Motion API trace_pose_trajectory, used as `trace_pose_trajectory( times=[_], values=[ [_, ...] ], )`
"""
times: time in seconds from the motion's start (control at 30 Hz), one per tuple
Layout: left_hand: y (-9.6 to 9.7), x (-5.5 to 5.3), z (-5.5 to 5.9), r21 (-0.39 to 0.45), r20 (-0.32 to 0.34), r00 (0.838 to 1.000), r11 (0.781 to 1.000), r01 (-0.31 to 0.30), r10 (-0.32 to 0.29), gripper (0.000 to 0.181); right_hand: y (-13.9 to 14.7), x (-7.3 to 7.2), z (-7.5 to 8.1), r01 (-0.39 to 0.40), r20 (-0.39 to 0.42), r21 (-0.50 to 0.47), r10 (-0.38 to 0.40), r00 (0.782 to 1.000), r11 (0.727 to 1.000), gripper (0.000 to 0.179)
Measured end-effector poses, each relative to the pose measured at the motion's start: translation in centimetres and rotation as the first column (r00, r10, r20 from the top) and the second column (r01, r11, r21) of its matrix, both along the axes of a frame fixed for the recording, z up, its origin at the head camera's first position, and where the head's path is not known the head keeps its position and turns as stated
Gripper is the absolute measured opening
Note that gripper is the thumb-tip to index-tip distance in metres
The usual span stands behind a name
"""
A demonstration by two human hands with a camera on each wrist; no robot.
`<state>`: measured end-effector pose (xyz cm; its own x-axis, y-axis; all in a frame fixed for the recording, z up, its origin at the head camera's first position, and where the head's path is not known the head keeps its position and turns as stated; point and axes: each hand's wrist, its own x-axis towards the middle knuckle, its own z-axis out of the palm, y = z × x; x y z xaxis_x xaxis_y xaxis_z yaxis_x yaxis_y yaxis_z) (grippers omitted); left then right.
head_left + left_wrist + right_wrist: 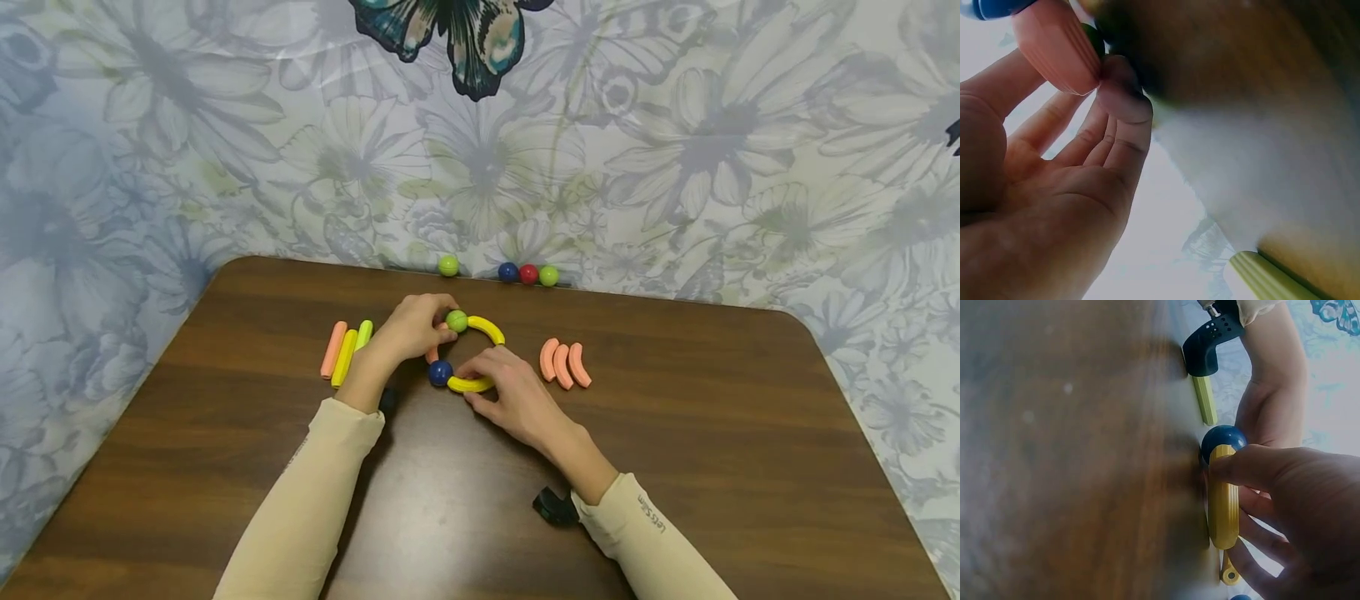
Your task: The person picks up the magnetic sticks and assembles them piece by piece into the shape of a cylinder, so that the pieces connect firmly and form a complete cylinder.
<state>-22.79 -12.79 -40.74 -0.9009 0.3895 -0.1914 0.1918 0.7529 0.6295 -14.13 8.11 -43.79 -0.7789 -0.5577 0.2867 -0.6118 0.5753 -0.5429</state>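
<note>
On the table, curved rods and balls form a ring between the hands. My left hand pinches a pink curved rod at the ring's left side, its fingertips close by the green ball. A yellow curved rod runs right from that ball. My right hand holds the lower yellow curved rod between thumb and fingers. One end of this rod meets a blue ball, which sits below the pink rod. The right hand hides the ring's right side; part of another blue ball shows in the right wrist view.
Straight pink, yellow and light green rods lie left. Three pink curved rods lie right. Along the back edge are a green ball and a blue, red and green ball row.
</note>
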Motion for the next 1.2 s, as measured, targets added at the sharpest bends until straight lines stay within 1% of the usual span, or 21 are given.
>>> trace_pose_trajectory(
  times=[0.13,0.2,0.3,0.4,0.47,0.57,0.73,0.8,0.87,0.93,1.0,1.07,1.13,1.2],
  values=[
    [-0.4,0.2,-0.1,0.001,-0.014,1.000,1.000,-0.004,0.004,0.046,0.1,0.0,0.0,-0.005,0.016,0.005,0.005,1.000,1.000,0.025],
    [-0.5,0.2,-0.2,0.002,-0.018,1.000,1.000,-0.006,0.006,0.048,0.5,-0.4,0.1,0.001,0.014,-0.002,-0.001,1.000,1.000,0.027],
    [-0.7,0.1,-0.3,0.003,-0.029,0.999,1.000,-0.013,0.013,0.047,1.5,-1.7,1.3,0.049,0.029,-0.035,-0.048,0.998,0.998,0.029],
    [-0.9,0.1,-0.4,0.000,-0.039,0.999,1.000,-0.030,0.030,0.044,2.6,-3.8,2.9,0.139,0.022,-0.074,-0.137,0.990,0.988,0.027],
    [-0.9,0.2,-0.5,-0.002,-0.039,0.999,0.999,-0.033,0.033,0.043,3.5,-5.3,3.7,0.208,0.019,-0.094,-0.208,0.978,0.973,0.026],
    [-0.8,0.1,-0.6,0.001,-0.036,0.999,1.000,-0.018,0.019,0.043,4.7,-7.1,4.4,0.296,0.028,-0.124,-0.295,0.955,0.947,0.024],
    [-0.6,0.0,-0.5,0.002,-0.043,0.999,1.000,-0.023,0.023,0.043,6.1,-10.0,4.3,0.417,0.091,-0.182,-0.407,0.909,0.890,0.025],
    [-0.7,-0.1,-0.5,-0.001,-0.047,0.999,1.000,-0.027,0.027,0.043,6.4,-11.0,4.0,0.460,0.113,-0.163,-0.446,0.888,0.873,0.028],
    [-0.7,-0.2,-0.5,0.001,-0.041,0.999,1.000,-0.025,0.025,0.043,6.7,-11.6,3.7,0.495,0.132,-0.100,-0.482,0.866,0.863,0.033],
    [-0.7,-0.2,-0.6,0.004,-0.036,0.999,1.000,-0.022,0.022,0.043,6.9,-12.2,3.3,0.509,0.137,-0.020,-0.502,0.854,0.860,0.040],
    [-0.7,-0.3,-0.7,0.002,-0.033,0.999,1.000,-0.019,0.019,0.043,7.0,-12.5,3.0,0.507,0.146,0.062,-0.511,0.847,0.860,0.048],
    [-0.7,-0.3,-0.7,-0.003,-0.031,0.999,1.000,-0.021,0.021,0.043,6.9,-12.7,2.6,0.495,0.164,0.116,-0.508,0.845,0.861,0.052],
    [-0.7,-0.3,-0.7,-0.007,-0.030,0.999,1.000,-0.023,0.023,0.043,6.8,-12.8,2.2,0.489,0.174,0.147,-0.509,0.843,0.860,0.053],
    [-0.7,-0.3,-0.7,-0.009,-0.029,0.999,1.000,-0.024,0.023,0.043,6.6,-12.8,1.8,0.495,0.180,0.140,-0.514,0.839,0.857,0.050]
  ],
)
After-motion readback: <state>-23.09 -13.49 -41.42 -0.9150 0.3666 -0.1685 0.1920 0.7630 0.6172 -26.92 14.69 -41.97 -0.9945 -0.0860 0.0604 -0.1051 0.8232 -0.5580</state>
